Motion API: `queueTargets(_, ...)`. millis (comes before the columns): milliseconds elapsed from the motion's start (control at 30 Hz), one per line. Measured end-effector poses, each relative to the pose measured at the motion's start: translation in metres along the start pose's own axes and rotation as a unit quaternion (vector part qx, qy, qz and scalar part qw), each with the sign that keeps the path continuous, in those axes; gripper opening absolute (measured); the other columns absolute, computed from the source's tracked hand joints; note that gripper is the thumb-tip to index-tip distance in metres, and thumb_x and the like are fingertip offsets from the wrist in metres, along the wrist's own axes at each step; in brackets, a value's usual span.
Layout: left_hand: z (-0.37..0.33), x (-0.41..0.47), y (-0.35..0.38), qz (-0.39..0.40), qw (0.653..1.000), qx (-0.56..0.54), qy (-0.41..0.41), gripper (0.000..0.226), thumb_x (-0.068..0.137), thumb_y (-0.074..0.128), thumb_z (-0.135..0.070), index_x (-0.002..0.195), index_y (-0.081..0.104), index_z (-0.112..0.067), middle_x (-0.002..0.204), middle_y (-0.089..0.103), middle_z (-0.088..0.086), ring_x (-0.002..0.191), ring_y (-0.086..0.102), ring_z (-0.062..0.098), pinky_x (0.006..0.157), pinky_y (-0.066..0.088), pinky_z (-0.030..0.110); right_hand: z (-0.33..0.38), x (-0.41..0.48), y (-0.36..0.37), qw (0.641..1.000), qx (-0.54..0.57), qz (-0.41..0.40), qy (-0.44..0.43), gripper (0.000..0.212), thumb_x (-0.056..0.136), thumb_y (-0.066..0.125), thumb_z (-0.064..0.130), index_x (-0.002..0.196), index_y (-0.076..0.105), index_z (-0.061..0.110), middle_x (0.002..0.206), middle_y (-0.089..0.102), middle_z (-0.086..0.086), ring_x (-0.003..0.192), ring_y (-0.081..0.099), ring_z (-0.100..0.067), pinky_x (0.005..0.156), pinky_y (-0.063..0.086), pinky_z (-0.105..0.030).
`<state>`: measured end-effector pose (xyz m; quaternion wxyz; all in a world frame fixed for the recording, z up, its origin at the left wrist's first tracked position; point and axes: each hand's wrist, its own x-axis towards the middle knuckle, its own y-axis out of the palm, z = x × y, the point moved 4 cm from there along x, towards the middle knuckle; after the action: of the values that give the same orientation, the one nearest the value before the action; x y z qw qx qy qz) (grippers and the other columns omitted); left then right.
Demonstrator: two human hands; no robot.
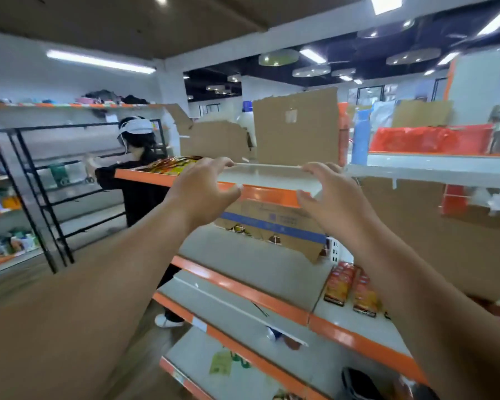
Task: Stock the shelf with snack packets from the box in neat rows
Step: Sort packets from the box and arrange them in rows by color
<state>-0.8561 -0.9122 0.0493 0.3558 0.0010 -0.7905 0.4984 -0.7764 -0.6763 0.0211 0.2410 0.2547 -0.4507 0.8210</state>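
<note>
Both my arms reach up to the top shelf [266,176], a white board with an orange front edge. My left hand [205,187] hovers over the shelf's front edge, fingers loosely curled and holding nothing. My right hand [326,192] is raised at the shelf's right end, fingers spread, also holding nothing. Red and yellow snack packets [171,164] lie flat on the left part of this shelf. A cardboard box [272,223] with a blue stripe sits on the shelf below, partly hidden by the top shelf and my hands.
Torn cardboard panels [296,128] stand behind the top shelf. Orange packets [350,287] stand in rows on a lower shelf at right. A person [136,157] in a white cap works at a black rack [41,183] to the left.
</note>
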Motion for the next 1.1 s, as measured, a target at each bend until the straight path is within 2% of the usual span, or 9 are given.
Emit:
queueTargets(100,0.048,0.016,-0.01,0.021,0.998,0.003,-0.057,0.051,0.092,0.06,-0.056,0.141,0.053,-0.04,0.146,0.055,-0.003,0.133,0.048,0.022,0.092,0.043,0.037,0.026,0.048,0.021,0.998,-0.022,0.064,-0.02,0.047,0.09,0.064,0.037,0.136,0.057,0.031,0.134,0.055,0.005,0.11,0.059,-0.021,0.086,0.046,-0.032)
queueTargets(300,0.126,0.062,-0.005,0.045,0.992,0.039,-0.11,0.05,0.091,0.062,-0.057,0.138,0.055,-0.044,0.137,0.059,-0.006,0.118,0.055,0.019,0.094,0.046,0.039,0.043,0.151,0.079,0.98,-0.07,0.182,-0.045,0.039,0.091,0.065,0.042,0.129,0.059,0.033,0.124,0.061,0.004,0.093,0.063,-0.016,0.077,0.051,-0.033)
queueTargets(500,0.18,0.135,0.008,0.071,0.984,0.084,-0.14,0.039,0.093,0.066,-0.055,0.13,0.06,-0.042,0.12,0.062,-0.012,0.111,0.057,0.014,0.092,0.032,0.035,0.051,0.257,0.144,0.935,-0.151,0.306,-0.098,0.029,0.088,0.066,0.046,0.112,0.067,0.03,0.11,0.066,0.005,0.102,0.063,-0.021,0.097,0.052,-0.045)
queueTargets(667,0.217,0.192,0.028,0.089,0.98,0.086,-0.153,0.041,0.089,0.07,-0.051,0.128,0.064,-0.038,0.115,0.065,-0.012,0.108,0.061,0.015,0.085,0.046,0.033,0.052,0.325,0.192,0.912,-0.211,0.343,-0.085,0.034,0.091,0.06,0.046,0.119,0.065,0.026,0.11,0.066,0.0,0.097,0.067,-0.024,0.092,0.056,-0.046)
queueTargets(767,0.238,0.215,0.047,0.105,0.979,0.085,-0.154,0.038,0.091,0.069,-0.046,0.128,0.064,-0.038,0.115,0.064,-0.012,0.105,0.061,0.014,0.077,0.043,0.03,0.049,0.348,0.218,0.904,-0.216,0.363,-0.074,0.032,0.098,0.059,0.039,0.124,0.065,0.021,0.112,0.066,-0.001,0.092,0.067,-0.02,0.077,0.059,-0.037)
queueTargets(867,0.262,0.239,0.065,0.113,0.98,0.064,-0.152,0.033,0.092,0.069,-0.044,0.124,0.065,-0.039,0.114,0.065,-0.012,0.1,0.062,0.011,0.073,0.043,0.027,0.042,0.364,0.244,0.893,-0.226,0.384,-0.06,0.033,0.101,0.059,0.034,0.129,0.063,0.017,0.107,0.065,0.0,0.082,0.063,-0.015,0.056,0.049,-0.025)
queueTargets(933,0.277,0.256,0.077,0.117,0.981,0.052,-0.143,0.03,0.092,0.069,-0.042,0.122,0.067,-0.038,0.111,0.066,-0.011,0.095,0.064,0.01,0.07,0.045,0.024,0.037,0.374,0.262,0.881,-0.237,0.406,-0.047,0.034,0.101,0.058,0.037,0.13,0.062,0.019,0.11,0.064,0.004,0.083,0.064,-0.013,0.061,0.054,-0.025)
queueTargets(1033,0.302,0.283,0.098,0.129,0.983,0.043,-0.122,0.028,0.091,0.07,-0.039,0.12,0.069,-0.036,0.11,0.067,-0.009,0.094,0.067,0.015,0.075,0.051,0.028,0.027,0.39,0.289,0.881,-0.229,0.412,0.016,0.046,0.084,0.068,0.046,0.122,0.067,0.022,0.106,0.067,0.0,0.092,0.071,-0.023,0.084,0.059,-0.042)
queueTargets(1100,0.318,0.3,0.11,0.113,0.988,0.033,-0.1,0.022,0.09,0.069,-0.039,0.113,0.07,-0.039,0.11,0.068,-0.011,0.1,0.065,0.016,0.081,0.051,0.03,0.02,0.401,0.305,0.879,-0.237,0.412,0.038,0.052,0.076,0.069,0.048,0.12,0.069,0.021,0.106,0.069,-0.005,0.095,0.072,-0.028,0.084,0.06,-0.047)
